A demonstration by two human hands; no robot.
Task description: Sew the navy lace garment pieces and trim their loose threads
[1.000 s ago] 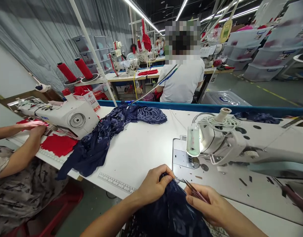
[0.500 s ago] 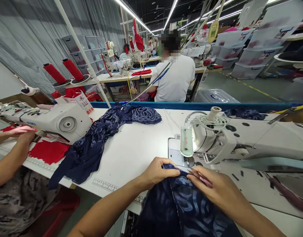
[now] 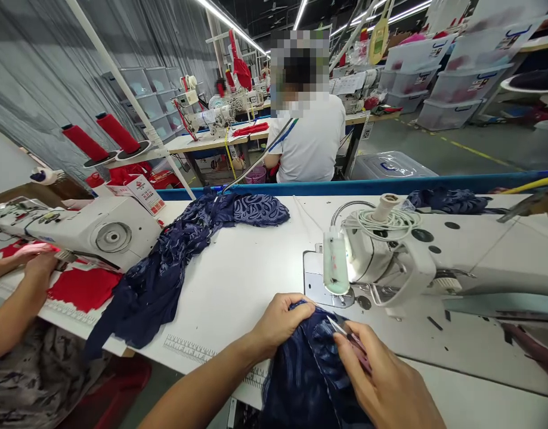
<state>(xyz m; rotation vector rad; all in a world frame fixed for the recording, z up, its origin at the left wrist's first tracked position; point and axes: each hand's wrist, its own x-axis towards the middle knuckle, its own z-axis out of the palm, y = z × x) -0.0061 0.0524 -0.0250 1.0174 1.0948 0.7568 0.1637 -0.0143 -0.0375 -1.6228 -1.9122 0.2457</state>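
Observation:
My left hand (image 3: 282,319) pinches the top edge of a navy lace garment piece (image 3: 312,369) between thumb and fingers. The fabric hangs over the table's front edge, and a seam runs down it. In my right hand (image 3: 381,375) are thread snips (image 3: 356,345) with a pinkish handle, their pale metal tip pointing up and left over the fabric, near its top edge. Just beyond my hands is the sewing machine (image 3: 381,256), its needle area partly hidden behind a pale green guard (image 3: 336,262).
More navy lace pieces (image 3: 166,268) lie piled at the left of the white table (image 3: 238,268). A co-worker's hands (image 3: 36,268) work red fabric (image 3: 83,289) at a neighbouring machine (image 3: 108,235). Another person (image 3: 312,140) sits ahead, back turned. Dark scraps (image 3: 435,323) lie on the right.
My right hand has moved away from the fabric's top edge, down and toward me, with the snips' tip now in plain sight. My left hand keeps its pinch. The view has shifted slightly.

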